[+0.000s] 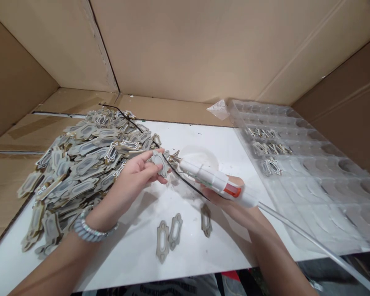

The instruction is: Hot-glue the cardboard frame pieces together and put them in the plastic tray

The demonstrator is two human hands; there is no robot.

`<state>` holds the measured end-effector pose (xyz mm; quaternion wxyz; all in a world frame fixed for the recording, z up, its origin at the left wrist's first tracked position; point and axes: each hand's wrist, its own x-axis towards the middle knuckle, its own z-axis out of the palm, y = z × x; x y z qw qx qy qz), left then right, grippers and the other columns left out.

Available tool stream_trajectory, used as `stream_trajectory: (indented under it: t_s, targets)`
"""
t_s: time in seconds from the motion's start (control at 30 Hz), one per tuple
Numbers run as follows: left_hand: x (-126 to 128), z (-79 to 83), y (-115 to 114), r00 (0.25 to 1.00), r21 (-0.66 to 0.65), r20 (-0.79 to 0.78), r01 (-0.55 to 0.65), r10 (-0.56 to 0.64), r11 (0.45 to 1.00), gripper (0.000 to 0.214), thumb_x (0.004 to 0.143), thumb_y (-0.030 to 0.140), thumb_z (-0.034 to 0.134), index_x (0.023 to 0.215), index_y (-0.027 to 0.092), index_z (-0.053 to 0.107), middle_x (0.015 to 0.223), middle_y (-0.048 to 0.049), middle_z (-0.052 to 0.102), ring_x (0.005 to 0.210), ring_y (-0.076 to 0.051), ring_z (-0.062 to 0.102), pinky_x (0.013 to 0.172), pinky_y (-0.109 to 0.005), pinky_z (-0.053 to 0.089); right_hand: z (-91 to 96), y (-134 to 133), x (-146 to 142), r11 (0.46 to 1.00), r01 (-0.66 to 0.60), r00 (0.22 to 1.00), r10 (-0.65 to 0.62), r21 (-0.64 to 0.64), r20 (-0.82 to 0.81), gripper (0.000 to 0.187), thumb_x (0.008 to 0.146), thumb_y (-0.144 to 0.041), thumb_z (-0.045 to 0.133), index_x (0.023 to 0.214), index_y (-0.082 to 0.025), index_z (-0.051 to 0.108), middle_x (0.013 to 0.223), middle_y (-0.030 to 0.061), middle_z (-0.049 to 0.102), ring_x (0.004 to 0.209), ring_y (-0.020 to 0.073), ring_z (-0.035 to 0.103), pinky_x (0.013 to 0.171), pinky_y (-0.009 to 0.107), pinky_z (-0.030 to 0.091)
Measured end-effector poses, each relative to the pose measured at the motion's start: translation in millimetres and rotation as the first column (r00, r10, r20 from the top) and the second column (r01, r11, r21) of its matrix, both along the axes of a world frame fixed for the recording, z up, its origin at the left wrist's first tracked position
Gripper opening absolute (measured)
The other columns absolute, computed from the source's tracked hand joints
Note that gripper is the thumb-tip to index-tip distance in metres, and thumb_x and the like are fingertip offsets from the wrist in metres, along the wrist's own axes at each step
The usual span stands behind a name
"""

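Note:
My left hand (pixel 138 174) pinches a small grey ornate plate piece (pixel 159 161) above the white table (pixel 142 255). My right hand (pixel 225 197) is wrapped round a white hot glue gun (pixel 216 181) with an orange trigger; its nozzle points at the held piece. A clear glue stick (pixel 311 242) sticks out of the gun's back toward the lower right. A black cord (pixel 185 181) runs under the gun and back across the pile.
A large pile of the same ornate pieces (pixel 80 164) lies at the left. Three loose pieces (pixel 172 232) lie near the front edge. A clear plastic compartment tray (pixel 311 172) with a few finished pieces stands at the right. Cardboard walls (pixel 188 49) surround the table.

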<state>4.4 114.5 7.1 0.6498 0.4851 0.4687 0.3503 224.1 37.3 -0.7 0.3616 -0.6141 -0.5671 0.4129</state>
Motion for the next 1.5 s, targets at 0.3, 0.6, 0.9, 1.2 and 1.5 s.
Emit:
stream_trajectory:
  t_s: [0.3, 0.6, 0.9, 1.2, 1.5]
  targets:
    - [-0.8, 3.1, -4.8, 0.982, 0.126, -0.164, 0.110, -0.089, 0.986, 0.065, 0.076, 0.037, 0.065, 0.135, 0.011, 0.054, 0.054, 0.0054, 0.064, 0.055, -0.014, 0.061, 0.065, -0.026, 0.042, -5.9, -0.9, 0.3, 0.990, -0.108, 0.992, 0.103, 0.092, 0.067, 0.029, 0.080, -0.021, 0.059, 0.061, -0.021, 0.037, 0.060, -0.0050, 0.040, 0.055, 0.0088, 0.035, 0.049, 0.024, 0.027]
    - [0.6, 4.9, -5.6, 0.980, 0.114, -0.170, 0.124, -0.104, 0.986, 0.066, 0.076, 0.040, 0.065, 0.134, 0.011, 0.055, 0.052, 0.0057, 0.061, 0.055, -0.014, 0.061, 0.059, -0.024, 0.039, -3.1, 0.6, -2.2, 0.988, -0.125, 0.988, 0.116, 0.090, 0.100, 0.030, 0.080, -0.021, 0.056, 0.061, -0.021, 0.033, 0.060, -0.0057, 0.038, 0.054, 0.0086, 0.034, 0.049, 0.024, 0.027]
    - [0.1, 6.2, -6.8, 0.978, 0.104, -0.187, 0.115, -0.094, 0.988, 0.062, 0.075, 0.039, 0.064, 0.131, 0.012, 0.059, 0.050, 0.0063, 0.058, 0.055, -0.015, 0.062, 0.061, -0.025, 0.040, -5.7, 1.1, -0.8, 0.966, -0.170, 0.977, 0.139, 0.197, 0.163, 0.027, 0.079, -0.020, 0.054, 0.060, -0.021, 0.036, 0.058, -0.0055, 0.039, 0.053, 0.0088, 0.035, 0.048, 0.023, 0.028]
    - [0.6, 6.2, -6.4, 0.975, 0.097, -0.199, 0.122, -0.101, 0.988, 0.064, 0.074, 0.042, 0.065, 0.131, 0.013, 0.059, 0.050, 0.0059, 0.057, 0.054, -0.016, 0.062, 0.060, -0.026, 0.041, -4.1, 1.1, -1.8, 0.968, -0.167, 0.972, 0.131, 0.185, 0.194, 0.030, 0.081, -0.022, 0.054, 0.059, -0.021, 0.033, 0.058, -0.0052, 0.039, 0.052, 0.0081, 0.035, 0.047, 0.023, 0.027]
    - [-0.1, 7.0, -6.8, 0.973, 0.097, -0.207, 0.123, -0.100, 0.988, 0.064, 0.076, 0.041, 0.064, 0.133, 0.012, 0.057, 0.051, 0.0035, 0.062, 0.055, -0.015, 0.059, 0.060, -0.026, 0.041, -2.3, 0.5, -0.7, 0.964, -0.178, 0.973, 0.142, 0.200, 0.181, 0.029, 0.082, -0.022, 0.053, 0.058, -0.021, 0.035, 0.058, -0.0049, 0.040, 0.052, 0.0084, 0.036, 0.047, 0.023, 0.028]
